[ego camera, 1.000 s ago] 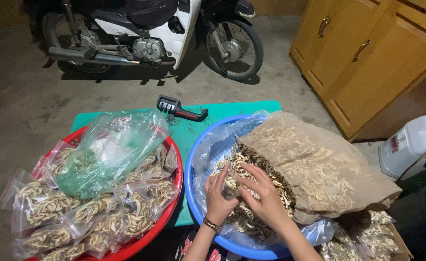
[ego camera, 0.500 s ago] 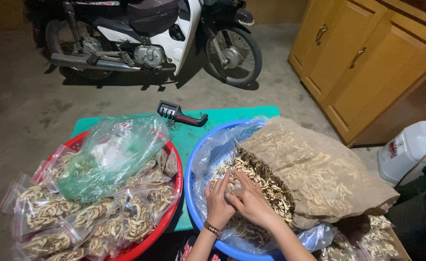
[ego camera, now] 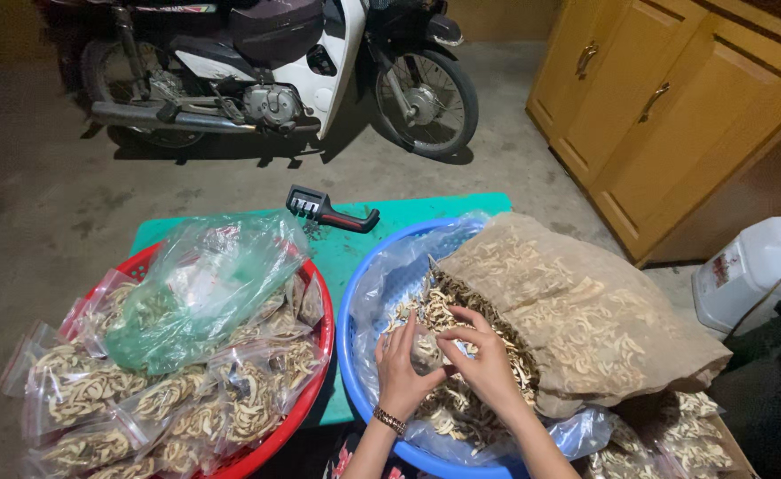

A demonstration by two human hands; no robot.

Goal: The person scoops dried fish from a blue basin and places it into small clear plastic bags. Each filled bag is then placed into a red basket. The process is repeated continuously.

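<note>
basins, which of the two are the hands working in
The blue basin on the right: both the left hand and right hand are over its dried slices. The red basin holds filled packets, untouched.

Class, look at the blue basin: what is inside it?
The blue basin holds clear plastic lining, pale dried slices, a big sack, and both hands, left and right. Its bottom is covered.

We count two basins, one red (ego camera: 315,350) and one blue (ego camera: 348,341), one motorbike (ego camera: 275,71), one white jug (ego camera: 749,270), one big sack (ego camera: 585,310), and many small filled bags (ego camera: 89,390).
</note>
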